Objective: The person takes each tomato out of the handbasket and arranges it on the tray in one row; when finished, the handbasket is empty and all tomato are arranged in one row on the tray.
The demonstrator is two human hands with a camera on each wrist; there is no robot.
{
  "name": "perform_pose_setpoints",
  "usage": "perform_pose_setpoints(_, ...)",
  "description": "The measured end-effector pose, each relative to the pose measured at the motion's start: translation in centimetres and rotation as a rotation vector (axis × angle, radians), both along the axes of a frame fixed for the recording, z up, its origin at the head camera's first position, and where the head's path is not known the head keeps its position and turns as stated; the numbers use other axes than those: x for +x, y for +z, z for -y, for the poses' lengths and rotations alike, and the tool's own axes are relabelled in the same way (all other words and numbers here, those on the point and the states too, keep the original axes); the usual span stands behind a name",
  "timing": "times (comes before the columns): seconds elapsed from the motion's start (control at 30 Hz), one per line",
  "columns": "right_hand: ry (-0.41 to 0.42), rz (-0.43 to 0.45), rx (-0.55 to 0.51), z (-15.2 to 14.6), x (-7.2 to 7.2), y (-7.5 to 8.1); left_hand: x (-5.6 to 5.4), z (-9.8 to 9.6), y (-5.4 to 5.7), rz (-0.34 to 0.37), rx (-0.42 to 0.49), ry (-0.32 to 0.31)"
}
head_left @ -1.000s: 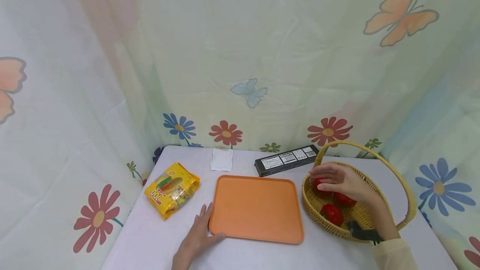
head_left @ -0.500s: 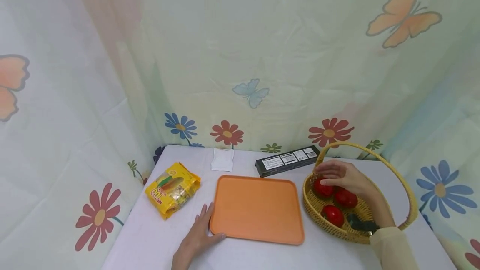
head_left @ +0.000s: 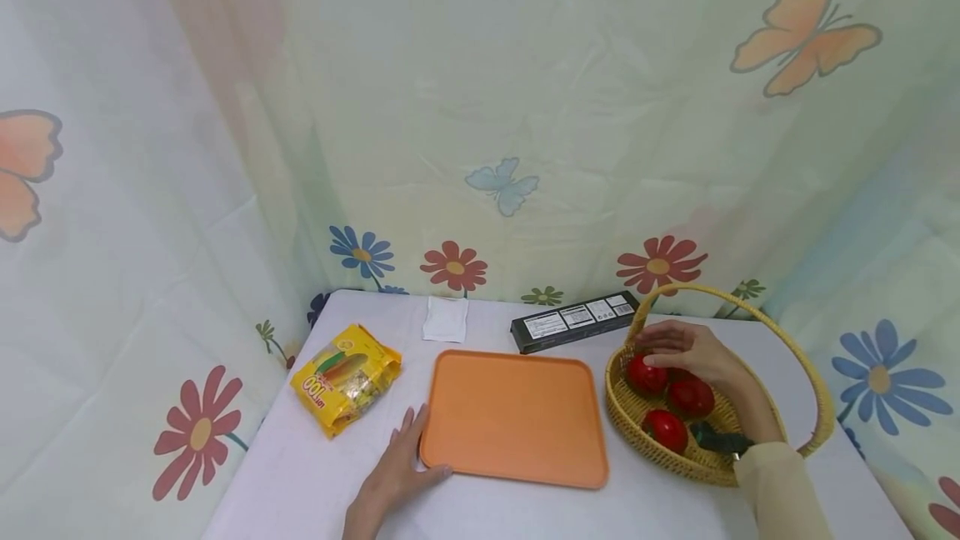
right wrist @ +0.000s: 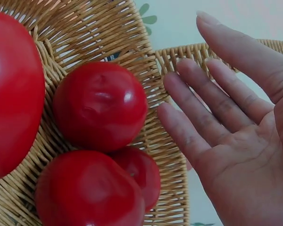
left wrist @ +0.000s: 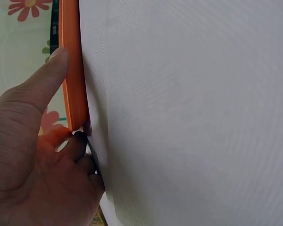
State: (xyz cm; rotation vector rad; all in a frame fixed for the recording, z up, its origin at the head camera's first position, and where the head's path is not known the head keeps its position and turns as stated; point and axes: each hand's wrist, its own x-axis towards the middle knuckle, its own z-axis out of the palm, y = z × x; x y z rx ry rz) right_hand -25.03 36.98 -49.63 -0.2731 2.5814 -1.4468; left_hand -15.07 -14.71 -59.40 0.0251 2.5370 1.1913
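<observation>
In the head view my left hand rests at the front left corner of an orange tray. Its thumb touches the tray's edge in the left wrist view, with the other fingers beyond the corner. Several shiny red tomatoes lie in a yellow wicker basket on the right. Over the back of the basket hovers my right hand, palm turned toward the tomatoes. The right wrist view shows its fingers extended and holding nothing, with a gap to the closest tomato.
A yellow snack bag lies left of the tray. Behind the tray are a small white packet and a long black box. The basket's tall handle arches over the right forearm. A patterned curtain surrounds the table.
My right hand has drawn slightly back to the right, and more of the tomatoes shows below it. The left hand stays at the tray's corner.
</observation>
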Motion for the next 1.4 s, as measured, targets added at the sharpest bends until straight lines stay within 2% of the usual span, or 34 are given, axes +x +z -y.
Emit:
perform_pose_setpoints(0.17,-0.001,0.038,-0.02,-0.1,-0.5,-0.6,-0.1,0.0,0.1,0.023,-0.019,0.004)
perform_pose_setpoints(0.33,-0.01,0.07,-0.006,-0.2,-0.8,-1.0,-0.1,0.1,0.4,0.012,-0.015,-0.012)
perform_pose_setpoints(0.57,-0.035,0.057,0.049,-0.7,-0.6,-2.1,-0.3,0.2,0.5,0.018,0.0,-0.023)
perform_pose_setpoints(0.77,-0.029,0.086,0.077,-1.1,-0.4,-2.9,-0.3,0.3,0.6,0.034,0.0,-0.015)
perform_pose_setpoints(1.1,-0.02,0.123,0.164,-1.0,-0.7,-2.4,-0.5,0.4,0.2,0.024,0.02,-0.009)
perform_pose_setpoints(1.4,0.044,0.091,0.246,-1.2,-0.4,-2.7,-0.5,0.3,0.1,0.055,0.011,0.002)
